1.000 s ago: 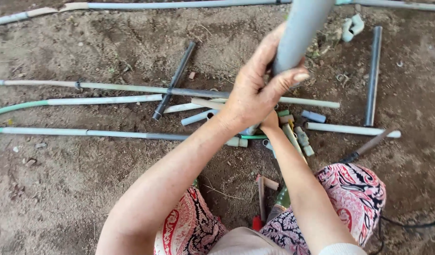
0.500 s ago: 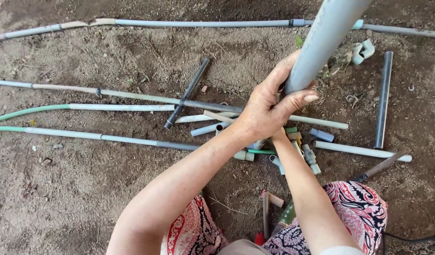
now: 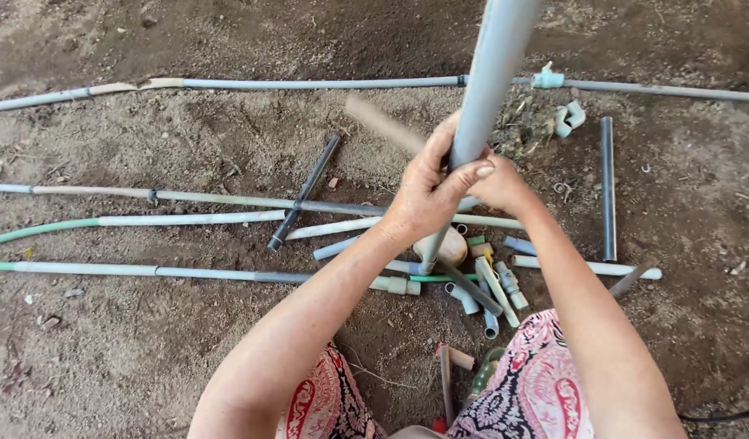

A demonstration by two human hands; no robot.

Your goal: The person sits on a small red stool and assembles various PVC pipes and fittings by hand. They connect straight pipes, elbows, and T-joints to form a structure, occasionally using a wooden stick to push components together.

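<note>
Head view: two hands (image 3: 452,183) grip one upright grey pipe (image 3: 488,89).

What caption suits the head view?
Both hands, left hand and right hand, grip an upright grey pipe above dirt.

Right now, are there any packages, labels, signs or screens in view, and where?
No labels, signs or screens show.
Jar: the only container, a small cream rounded one on the dirt among the short pipe offcuts, partly behind the grey pipe.
Left hand and right hand: both grip that upright pipe; no marking is readable on it.
</note>
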